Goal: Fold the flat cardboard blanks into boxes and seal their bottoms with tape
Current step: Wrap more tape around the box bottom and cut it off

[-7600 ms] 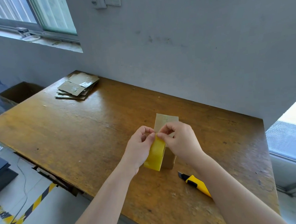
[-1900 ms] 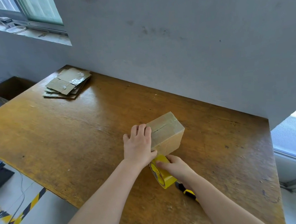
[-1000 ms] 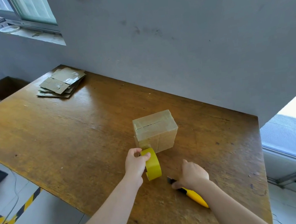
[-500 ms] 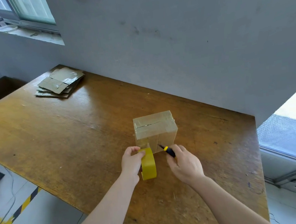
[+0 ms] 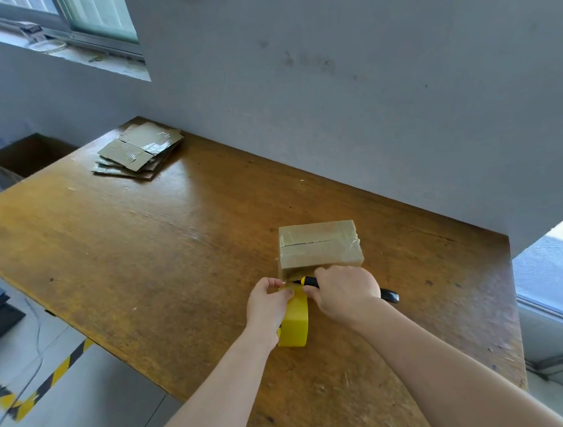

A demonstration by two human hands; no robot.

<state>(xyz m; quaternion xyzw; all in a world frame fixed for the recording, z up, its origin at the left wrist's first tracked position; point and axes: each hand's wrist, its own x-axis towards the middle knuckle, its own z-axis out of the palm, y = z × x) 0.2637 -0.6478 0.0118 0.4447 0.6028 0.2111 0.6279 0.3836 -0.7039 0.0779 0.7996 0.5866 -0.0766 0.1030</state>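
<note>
Head view, left to right. The stack of blanks [image 5: 138, 151] lies flat at the far left corner of the table [image 5: 140, 261], well apart from the work. Our left hand [image 5: 269, 302] pinches the top of the yellow tape roll [image 5: 294, 325], which stands on edge just in front of the box [image 5: 319, 247]. The box sits mid-table, taped seam up. Our right hand [image 5: 344, 291] is wrapped round the knife [image 5: 309, 281], with its tip at the strip between roll and box.

Change: a second ago we were lifting the knife off the table; now it's at the tape. We judge this is the cut, so this seal is nearly done, with more blanks to go.

No brand, label or readable writing on roll, knife or box.
</note>
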